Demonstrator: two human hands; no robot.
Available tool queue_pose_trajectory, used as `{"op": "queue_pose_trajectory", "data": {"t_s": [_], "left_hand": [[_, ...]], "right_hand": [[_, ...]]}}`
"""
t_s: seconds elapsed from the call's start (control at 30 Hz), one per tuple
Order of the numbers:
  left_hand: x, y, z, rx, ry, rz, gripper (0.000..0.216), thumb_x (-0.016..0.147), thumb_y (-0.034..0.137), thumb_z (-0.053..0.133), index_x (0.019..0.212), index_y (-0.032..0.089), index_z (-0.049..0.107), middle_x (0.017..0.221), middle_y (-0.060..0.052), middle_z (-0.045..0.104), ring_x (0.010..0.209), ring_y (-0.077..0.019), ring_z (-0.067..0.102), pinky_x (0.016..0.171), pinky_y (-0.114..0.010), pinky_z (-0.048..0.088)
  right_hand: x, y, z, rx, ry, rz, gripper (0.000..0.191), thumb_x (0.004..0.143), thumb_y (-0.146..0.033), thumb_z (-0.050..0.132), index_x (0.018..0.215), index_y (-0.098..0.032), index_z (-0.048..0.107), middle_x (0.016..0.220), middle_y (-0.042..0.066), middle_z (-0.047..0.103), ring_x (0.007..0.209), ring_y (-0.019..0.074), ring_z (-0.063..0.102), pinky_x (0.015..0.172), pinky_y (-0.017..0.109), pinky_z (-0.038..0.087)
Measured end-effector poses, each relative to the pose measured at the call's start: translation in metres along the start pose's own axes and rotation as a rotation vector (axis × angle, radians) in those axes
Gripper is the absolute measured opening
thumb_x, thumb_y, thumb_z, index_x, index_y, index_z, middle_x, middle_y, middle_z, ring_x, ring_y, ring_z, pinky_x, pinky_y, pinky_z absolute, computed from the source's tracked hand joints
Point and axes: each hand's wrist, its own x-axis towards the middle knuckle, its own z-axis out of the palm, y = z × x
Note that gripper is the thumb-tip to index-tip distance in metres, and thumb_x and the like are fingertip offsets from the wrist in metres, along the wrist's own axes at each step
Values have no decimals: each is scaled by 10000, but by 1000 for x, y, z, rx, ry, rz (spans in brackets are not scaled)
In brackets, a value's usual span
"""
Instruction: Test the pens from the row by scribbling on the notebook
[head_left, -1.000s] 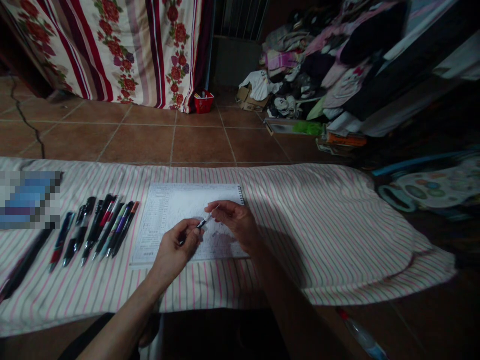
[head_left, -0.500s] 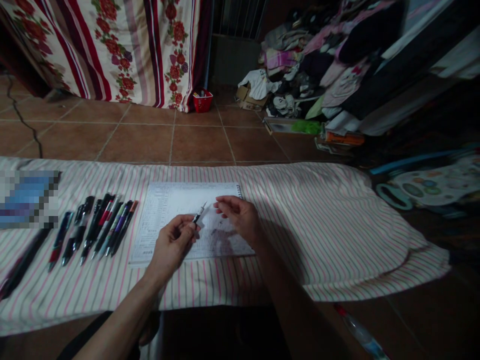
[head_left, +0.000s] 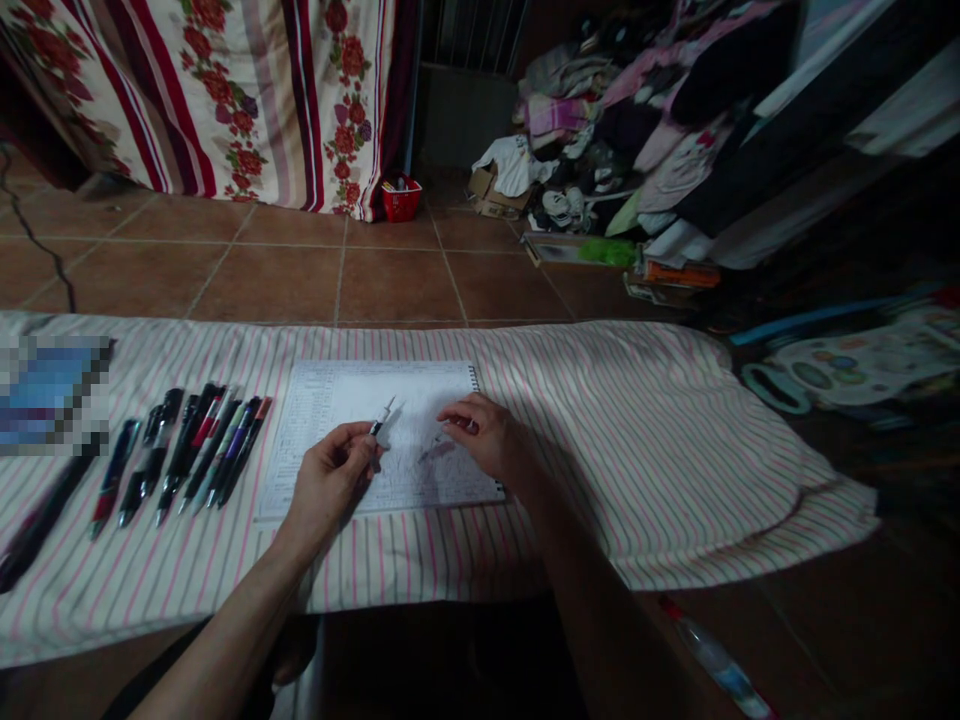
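Observation:
My left hand is closed around a short pen, its thin tip pointing up and to the right above the spiral notebook. Over the notebook's right side, my right hand has its thumb and fingers drawn together. A small thing may show at those fingertips, too dim to make out. Shadows of both hands fall on the written page. Several pens lie side by side to the left of the notebook.
A striped cloth covers the low table. At its left lie a dark long item and a blurred-out blue object. A plastic bottle rests on the floor at lower right. Behind are a red basket and piled clothes.
My right hand's fingers have drawn closer together and dipped toward the page. My left hand still holds the pen, slightly farther left in view. The whole view has shifted a little.

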Motion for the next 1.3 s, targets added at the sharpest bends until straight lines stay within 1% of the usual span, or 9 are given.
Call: {"op": "queue_pose_trajectory", "data": {"t_s": [0.13, 0.27, 0.43, 0.7, 0.83, 1.03, 1.17, 1.3], "left_hand": [[0, -1, -1, 38, 1, -17, 362, 640, 377, 735, 877, 139, 601, 642, -8, 626, 493, -75, 474, 481, -200, 343], [0, -1, 0, 74, 0, -27, 379, 632, 402, 731, 872, 139, 602, 624, -8, 616, 488, -85, 472, 462, -202, 329], [1, -5, 2, 57, -46, -17, 348, 654, 401, 714, 863, 148, 600, 640, -7, 613, 513, -90, 473, 486, -209, 344], [4, -11, 4, 82, -68, -11, 348, 664, 417, 707, 870, 153, 610, 639, -7, 622, 508, -89, 485, 467, -200, 343], [3, -12, 4, 81, -62, -11, 346, 664, 412, 707, 871, 149, 617, 636, -13, 633, 496, -87, 494, 460, -199, 359], [4, -15, 2, 87, -62, -1, 337, 689, 422, 690, 887, 156, 629, 636, -13, 638, 497, -90, 513, 464, -201, 380], [5, -17, 1, 97, -61, 11, 338, 685, 416, 694, 893, 155, 634, 638, -19, 646, 510, -91, 521, 470, -196, 384], [5, -16, 2, 100, -54, 5, 336, 683, 411, 697, 890, 156, 627, 627, -10, 637, 487, -83, 504, 448, -189, 359]], "right_hand": [[-2, -5, 3, -58, -44, -70, 129, 761, -86, 642, 808, -188, 705, 810, 28, 619, 754, 135, 584, 689, 263, 451], [-2, -2, 4, -109, -20, -42, 143, 769, -83, 636, 819, -198, 705, 829, 28, 618, 777, 143, 589, 703, 272, 452], [-2, -1, 2, -166, -20, -9, 132, 777, -97, 640, 839, -187, 712, 847, 41, 630, 800, 156, 595, 721, 285, 454], [-3, -2, 3, -276, -74, -87, 127, 793, -142, 643, 862, -216, 719, 850, 45, 645, 833, 183, 576, 734, 315, 456], [-3, -2, 3, -270, -86, -81, 117, 788, -125, 645, 848, -196, 715, 864, 50, 642, 860, 187, 574, 764, 319, 459], [-3, -2, 2, -223, -110, -81, 155, 776, -52, 621, 784, -189, 694, 853, 37, 623, 838, 163, 574, 773, 306, 455], [-3, 0, 2, -265, -104, -91, 125, 781, -90, 632, 781, -202, 689, 876, 35, 609, 849, 168, 559, 766, 310, 444], [-3, 0, 2, -313, -90, -146, 83, 791, -139, 643, 778, -216, 672, 903, 34, 621, 916, 195, 529, 789, 322, 427]]}}
